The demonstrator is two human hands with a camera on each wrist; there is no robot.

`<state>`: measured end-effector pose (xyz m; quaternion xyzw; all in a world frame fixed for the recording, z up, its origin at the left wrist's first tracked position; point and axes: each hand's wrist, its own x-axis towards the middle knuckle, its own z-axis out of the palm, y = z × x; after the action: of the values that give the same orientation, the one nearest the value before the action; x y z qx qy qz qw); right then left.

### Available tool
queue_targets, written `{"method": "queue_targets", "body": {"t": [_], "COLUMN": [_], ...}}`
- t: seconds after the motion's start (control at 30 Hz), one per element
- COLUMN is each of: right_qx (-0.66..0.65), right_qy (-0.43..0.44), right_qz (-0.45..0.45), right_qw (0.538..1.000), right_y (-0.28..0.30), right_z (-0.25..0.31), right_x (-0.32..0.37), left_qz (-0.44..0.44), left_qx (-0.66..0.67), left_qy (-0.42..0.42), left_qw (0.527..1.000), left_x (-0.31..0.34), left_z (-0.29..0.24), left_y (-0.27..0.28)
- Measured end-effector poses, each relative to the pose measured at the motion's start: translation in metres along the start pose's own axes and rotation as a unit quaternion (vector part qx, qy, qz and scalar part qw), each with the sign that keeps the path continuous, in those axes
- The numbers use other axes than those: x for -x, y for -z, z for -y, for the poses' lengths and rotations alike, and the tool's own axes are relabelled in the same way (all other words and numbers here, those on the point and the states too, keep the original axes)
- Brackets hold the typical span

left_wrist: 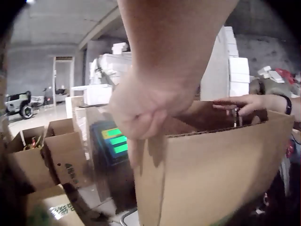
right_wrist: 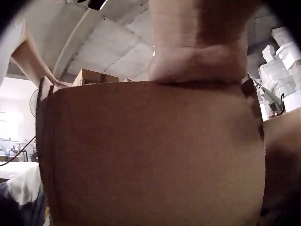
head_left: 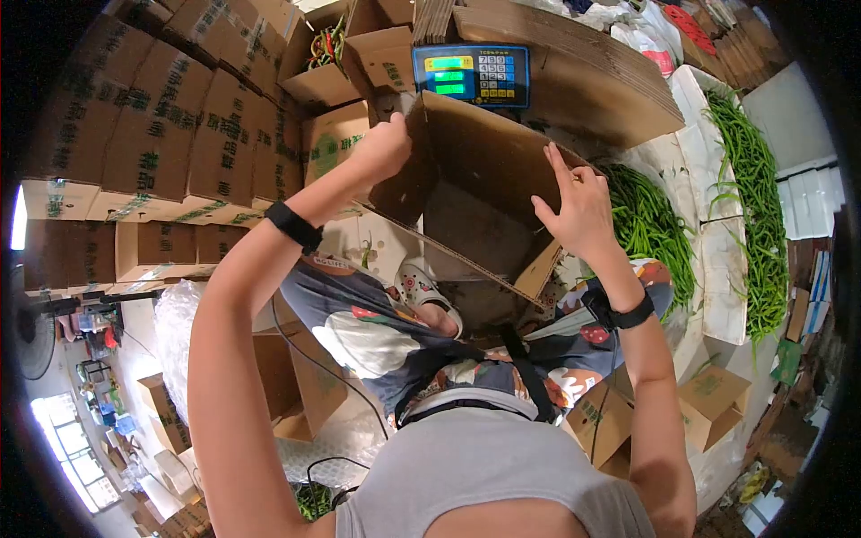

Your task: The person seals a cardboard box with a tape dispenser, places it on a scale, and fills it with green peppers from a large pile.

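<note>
Brown cardboard forms the tall, open-topped rectangular box (head_left: 489, 148), which stands between the two hands, before the person's bent legs. The left hand (head_left: 384, 151) grips the left far corner of this box, fingers bent over its rim. The right hand (head_left: 583, 204) rests on the right part of its rim, with index finger and thumb spread. Beyond the box is one blue-and-black scale panel with green screens (head_left: 471, 76); right of it, long green peppers (head_left: 647, 231) lie heaped.
</note>
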<state>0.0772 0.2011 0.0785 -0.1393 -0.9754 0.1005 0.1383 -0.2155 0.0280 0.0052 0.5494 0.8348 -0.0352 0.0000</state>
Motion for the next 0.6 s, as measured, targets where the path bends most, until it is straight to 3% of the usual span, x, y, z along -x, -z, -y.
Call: {"method": "queue_targets", "body": {"t": [0.07, 0.2, 0.23, 0.27, 0.33, 0.37, 0.4, 0.47, 0.5, 0.53, 0.6], "right_qx": [0.014, -0.001, 0.001, 0.000, -0.064, -0.071, -0.063, -0.117, -0.052, 0.014, -0.029], "right_qy": [-0.019, 0.023, 0.022, 0.020, 0.035, 0.072, 0.032, 0.080, 0.108, 0.137, 0.120], "right_qz": [0.038, -0.003, 0.004, 0.003, -0.001, -0.044, 0.035, 0.069, 0.057, 0.042, 0.028], "right_qw": [0.999, 1.000, 1.000, 1.000, 0.997, 0.994, 0.997, 0.987, 0.991, 0.990, 0.992], "right_y": [0.003, -0.001, -0.002, -0.003, -0.008, -0.024, -0.030, -0.098, -0.128, -0.146, -0.142], "right_z": [0.000, -0.001, -0.001, 0.001, 0.005, 0.004, 0.012, 0.010, 0.005, 0.003, 0.012], "right_x": [0.001, 0.001, -0.001, -0.003, -0.009, -0.012, -0.018, -0.020, -0.007, 0.000, -0.012], "left_qz": [0.008, 0.057, 0.115, 0.151, 0.245, 0.322, 0.420, 0.571, 0.572, 0.514, 0.398], "left_qx": [0.123, 0.035, -0.070, -0.090, -0.063, -0.033, 0.017, 0.112, 0.136, 0.141, 0.161], "left_qy": [0.069, 0.150, 0.081, 0.056, 0.012, -0.026, -0.066, -0.109, -0.113, -0.104, -0.083], "left_qw": [0.990, 0.986, 0.988, 0.983, 0.968, 0.946, 0.905, 0.806, 0.801, 0.840, 0.900], "left_x": [0.015, 0.013, 0.008, 0.001, -0.006, -0.013, -0.019, -0.013, -0.001, 0.009, 0.043], "left_z": [-0.012, -0.069, -0.076, -0.083, -0.106, -0.103, -0.091, -0.057, -0.045, -0.043, -0.047], "left_y": [0.044, 0.057, 0.038, 0.020, 0.022, 0.024, 0.029, 0.037, 0.045, 0.063, 0.090]}}
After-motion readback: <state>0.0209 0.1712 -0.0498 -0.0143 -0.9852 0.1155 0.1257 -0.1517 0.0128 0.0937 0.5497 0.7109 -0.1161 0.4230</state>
